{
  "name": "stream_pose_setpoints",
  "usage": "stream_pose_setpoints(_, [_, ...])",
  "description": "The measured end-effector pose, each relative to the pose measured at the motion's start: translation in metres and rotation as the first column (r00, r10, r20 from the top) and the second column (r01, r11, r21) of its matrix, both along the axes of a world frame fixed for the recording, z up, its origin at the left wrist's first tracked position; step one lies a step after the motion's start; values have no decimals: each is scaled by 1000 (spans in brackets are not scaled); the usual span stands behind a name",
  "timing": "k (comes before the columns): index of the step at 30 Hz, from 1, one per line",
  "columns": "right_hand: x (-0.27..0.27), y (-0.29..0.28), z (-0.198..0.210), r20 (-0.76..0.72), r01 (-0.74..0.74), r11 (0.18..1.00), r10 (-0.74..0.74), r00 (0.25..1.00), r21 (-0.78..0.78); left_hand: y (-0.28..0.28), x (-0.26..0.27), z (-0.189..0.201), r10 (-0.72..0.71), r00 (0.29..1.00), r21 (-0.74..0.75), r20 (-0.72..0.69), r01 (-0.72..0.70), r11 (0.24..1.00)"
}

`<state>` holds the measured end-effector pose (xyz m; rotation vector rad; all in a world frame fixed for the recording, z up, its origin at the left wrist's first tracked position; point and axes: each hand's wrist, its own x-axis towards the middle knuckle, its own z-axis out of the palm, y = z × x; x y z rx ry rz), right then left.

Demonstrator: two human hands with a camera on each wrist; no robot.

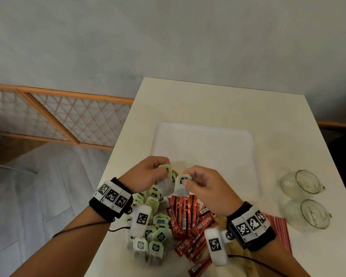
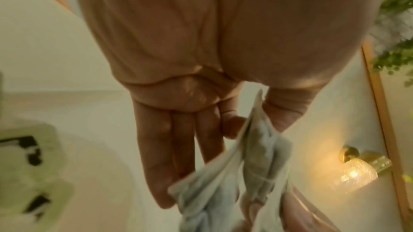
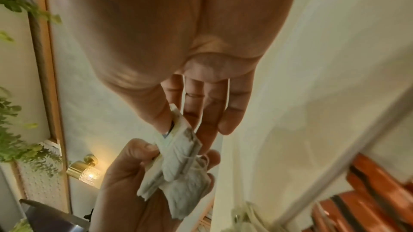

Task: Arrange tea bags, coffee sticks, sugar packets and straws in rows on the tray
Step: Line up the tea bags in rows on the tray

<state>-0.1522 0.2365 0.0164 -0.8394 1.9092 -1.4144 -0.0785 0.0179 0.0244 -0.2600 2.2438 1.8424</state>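
Observation:
Both hands hover over the near edge of the empty white tray (image 1: 204, 140). My left hand (image 1: 165, 169) pinches a tea bag (image 1: 166, 185) by its green tag. My right hand (image 1: 185, 179) pinches a second tea bag (image 1: 181, 190) the same way, right beside the first. In the left wrist view the left hand (image 2: 254, 121) holds its bag (image 2: 257, 165) between thumb and forefinger. From the right wrist, the right hand (image 3: 176, 121) pinches its bag (image 3: 183, 136), which touches the bags in the left hand (image 3: 134, 174). A tea bag pile (image 1: 152, 228) lies below the left wrist.
Red coffee sticks (image 1: 188, 218) lie in a heap beside the tea bags. Red-striped straws (image 1: 278, 226) sit by the right wrist. Two glass cups (image 1: 303, 183) (image 1: 308, 214) stand right of the tray. The table's left edge (image 1: 116, 156) drops to the floor.

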Motion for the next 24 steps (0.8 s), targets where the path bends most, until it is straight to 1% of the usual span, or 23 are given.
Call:
stream_pose_setpoints(3, [-10, -13, 1, 4, 29, 999, -29, 1000, -41, -2, -12, 1, 95, 995, 138, 17, -96, 986])
stream_pose_setpoints(6, [-24, -26, -1, 6, 58, 995, -58, 998, -78, -6, -26, -1, 171, 983, 237, 66, -182, 954])
stream_pose_setpoints(9, [-40, -37, -4, -6, 78, 991, -79, 997, -112, -8, -36, -2, 193, 971, 359, 138, -231, 904])
stream_pose_setpoints(11, [-50, -43, -5, -20, 96, 989, -99, 995, -117, -10, -40, -1, 193, 969, 390, 152, -239, 889])
stream_pose_setpoints(15, [-65, -56, -6, -20, 122, 987, -125, 992, -100, -16, -49, -2, 201, 971, 335, 130, -234, 913])
stream_pose_setpoints(21, [-83, -71, -18, -26, 139, 988, -142, 990, -71, -27, -62, -7, 168, 983, 171, 72, -178, 969])
stream_pose_setpoints(24, [-91, -79, -23, -27, 148, 987, -150, 988, -62, -34, -72, -10, 170, 985, 96, 25, -172, 980])
